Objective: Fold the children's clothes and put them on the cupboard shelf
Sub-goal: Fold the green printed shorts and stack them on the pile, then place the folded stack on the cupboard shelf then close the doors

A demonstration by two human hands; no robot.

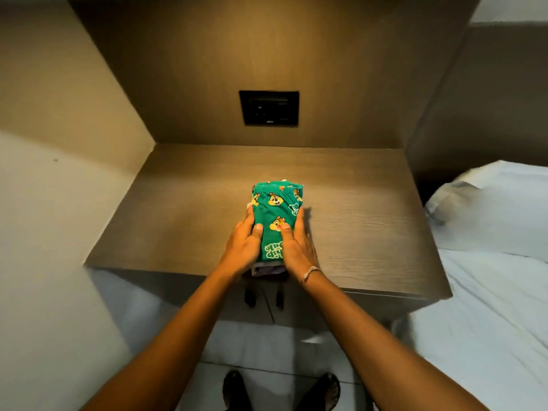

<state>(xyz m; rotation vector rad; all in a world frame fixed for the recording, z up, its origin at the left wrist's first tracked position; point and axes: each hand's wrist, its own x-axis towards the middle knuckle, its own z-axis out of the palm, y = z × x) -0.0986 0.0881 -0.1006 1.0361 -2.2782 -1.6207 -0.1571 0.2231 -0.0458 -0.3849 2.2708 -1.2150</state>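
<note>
Green printed cloth tops the folded bundle (274,215) of children's clothes, which lies near the middle of the wooden shelf (178,218), a little toward six o'clock, with its near end close to the front edge. My left hand (244,244) is at its nine o'clock side and my right hand (298,244) at three o'clock. On each, the fingers (248,216) run along the flank and the thumb presses on top, so both hands clasp the bundle between them. A paler garment (267,267) peeks out beneath at six o'clock — so I judge this a stack, not one piece.

The placing looks nearly done. To finish it well, I would ease the stack toward twelve o'clock, toward the dark socket panel (269,108) on the back wall, squeezing evenly from both sides so the layers do not shear. Then lift the thumbs first and draw the fingers out sideways — a rearward pull could drag the lower piece off the edge.
</note>
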